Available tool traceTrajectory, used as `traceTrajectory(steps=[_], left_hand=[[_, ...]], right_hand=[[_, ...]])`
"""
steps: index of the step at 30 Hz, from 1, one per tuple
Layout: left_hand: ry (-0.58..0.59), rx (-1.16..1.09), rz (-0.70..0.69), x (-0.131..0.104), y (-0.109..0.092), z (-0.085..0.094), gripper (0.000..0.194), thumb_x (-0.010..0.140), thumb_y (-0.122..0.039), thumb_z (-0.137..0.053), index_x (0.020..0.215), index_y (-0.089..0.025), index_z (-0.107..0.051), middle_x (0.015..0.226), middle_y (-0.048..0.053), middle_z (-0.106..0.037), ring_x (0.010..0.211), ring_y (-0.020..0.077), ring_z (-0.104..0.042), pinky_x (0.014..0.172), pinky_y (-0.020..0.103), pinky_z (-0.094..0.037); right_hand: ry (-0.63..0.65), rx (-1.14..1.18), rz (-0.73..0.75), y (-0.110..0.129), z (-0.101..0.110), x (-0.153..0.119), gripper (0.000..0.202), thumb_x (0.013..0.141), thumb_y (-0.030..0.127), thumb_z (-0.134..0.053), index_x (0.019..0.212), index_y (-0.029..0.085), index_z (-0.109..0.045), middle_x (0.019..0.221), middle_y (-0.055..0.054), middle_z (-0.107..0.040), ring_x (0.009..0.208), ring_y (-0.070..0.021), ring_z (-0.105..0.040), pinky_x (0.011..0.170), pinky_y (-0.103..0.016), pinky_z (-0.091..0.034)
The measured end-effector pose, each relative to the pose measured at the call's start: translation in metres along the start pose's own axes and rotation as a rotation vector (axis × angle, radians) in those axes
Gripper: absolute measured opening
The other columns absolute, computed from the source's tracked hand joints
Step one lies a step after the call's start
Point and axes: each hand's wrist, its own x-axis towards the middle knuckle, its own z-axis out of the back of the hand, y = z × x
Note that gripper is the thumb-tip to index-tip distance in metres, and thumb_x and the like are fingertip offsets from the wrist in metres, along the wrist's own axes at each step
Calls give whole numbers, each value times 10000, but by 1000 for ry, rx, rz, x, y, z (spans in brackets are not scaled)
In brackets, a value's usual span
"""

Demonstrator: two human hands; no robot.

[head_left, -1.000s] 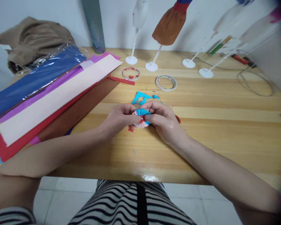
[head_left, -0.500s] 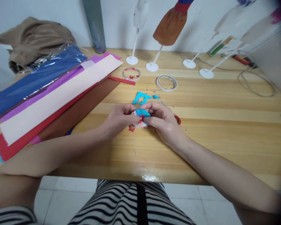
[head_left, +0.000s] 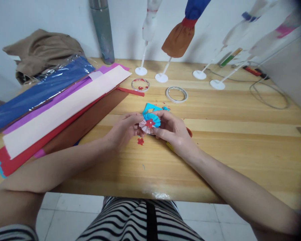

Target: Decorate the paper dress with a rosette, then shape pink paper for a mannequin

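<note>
Pinching the pleated rosette (head_left: pixel 150 122) at its right rim between thumb and fingers, the right hand (head_left: pixel 175 131) seems placed to leave the red centre (head_left: pixel 149 124) showing. Opposite, the left hand (head_left: pixel 125 130) curls its fingers, their grip unclear. The rosette is above the table (head_left: pixel 120 177), with room toward the near edge (head_left: pixel 130 196).

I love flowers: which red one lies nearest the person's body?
The loose red flower on the table; the white-dotted flower on the pleated disc and the red pieces inside the left ring are farther away.
</note>
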Motion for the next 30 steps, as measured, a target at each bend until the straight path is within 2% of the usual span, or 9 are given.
traceTrajectory(steps=[4,9,13,20,26,30], left_hand=[[40,-35,4,4,2,4,279,746,-411,-769,755,-136,-724,779,95,-708,725,173,-627,616,261,-492],[35,-59,24,10,7,11,294,793,-435,-753,826,-143,-740,815,89,-744,741,180,-655,638,270,-509],[50,-71,-8,11,9,12,347,753,-471,-802,805,-132,-745,836,104,-757,745,188,-665,622,268,-519],[2,35,-110,7,7,6,355,778,-490,-830,754,-155,-713,796,85,-721,727,174,-651,619,267,-550],[-41,172,-206,1,3,0,338,828,-475,-779,703,-175,-683,723,32,-658,692,158,-624,648,278,-570],[-104,232,-246,1,0,0,290,830,-461,-747,742,-189,-694,732,13,-661,672,149,-614,673,286,-563]], right_hand=[[-6,-3,-52,-5,4,3,257,673,358,-821,816,210,-666,718,3,-643,633,-152,-548,560,-294,-409],[-37,-8,-118,-10,8,6,291,695,437,-811,743,201,-648,609,14,-609,535,-122,-510,522,-275,-379],[-32,-62,-99,-11,8,6,289,698,423,-808,708,214,-608,577,24,-585,505,-115,-475,507,-277,-356],[-62,-174,68,-12,6,3,245,729,353,-760,667,224,-562,604,31,-517,564,-129,-448,539,-291,-351],[-62,-187,49,-5,2,-2,249,715,347,-723,634,235,-516,603,26,-504,574,-135,-444,564,-307,-349],[-49,-190,46,2,0,-5,225,708,336,-699,630,238,-511,611,20,-507,579,-140,-444,574,-317,-339]])
